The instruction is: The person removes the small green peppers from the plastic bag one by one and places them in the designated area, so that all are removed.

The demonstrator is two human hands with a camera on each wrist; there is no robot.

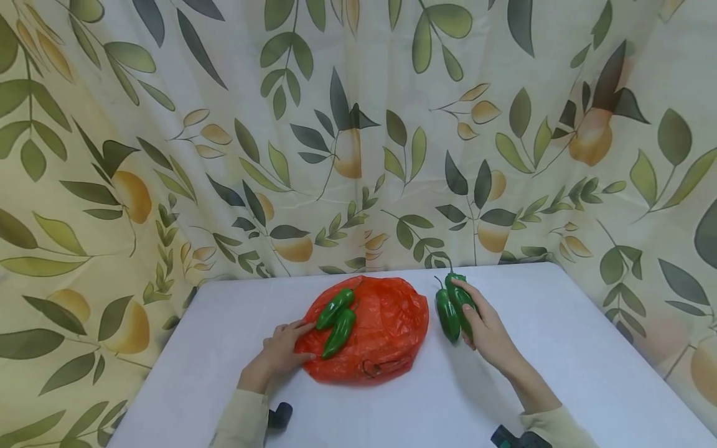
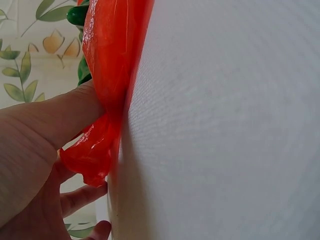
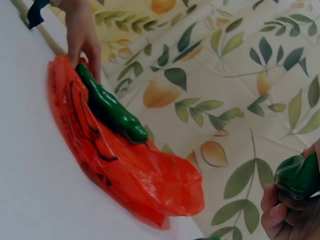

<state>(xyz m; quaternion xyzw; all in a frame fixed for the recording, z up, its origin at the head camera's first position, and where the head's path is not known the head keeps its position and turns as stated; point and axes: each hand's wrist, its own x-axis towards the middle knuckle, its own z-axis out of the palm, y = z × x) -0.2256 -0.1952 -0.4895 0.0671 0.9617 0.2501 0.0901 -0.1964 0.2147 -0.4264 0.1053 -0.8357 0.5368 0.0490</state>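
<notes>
A crumpled red plastic bag (image 1: 386,330) lies on the white table, with two green peppers (image 1: 340,333) side by side on its left part. At the bag's left edge rests my left hand (image 1: 282,348), thumb and forefinger spread apart on the plastic. The left wrist view shows the thumb (image 2: 75,110) pressing the red film, other fingertips down by the tabletop. To the right of the bag, my right hand (image 1: 486,330) grips a green pepper (image 1: 460,297). Another green pepper (image 1: 447,316) is just left of it. In the right wrist view the gripped pepper (image 3: 297,175) shows at the right edge.
The white table (image 1: 437,404) ends at the back against a curtain (image 1: 392,205) printed with leaves and fruit. Dark wrist devices (image 1: 280,415) show by both sleeves. Dark print marks the bag's side in the right wrist view.
</notes>
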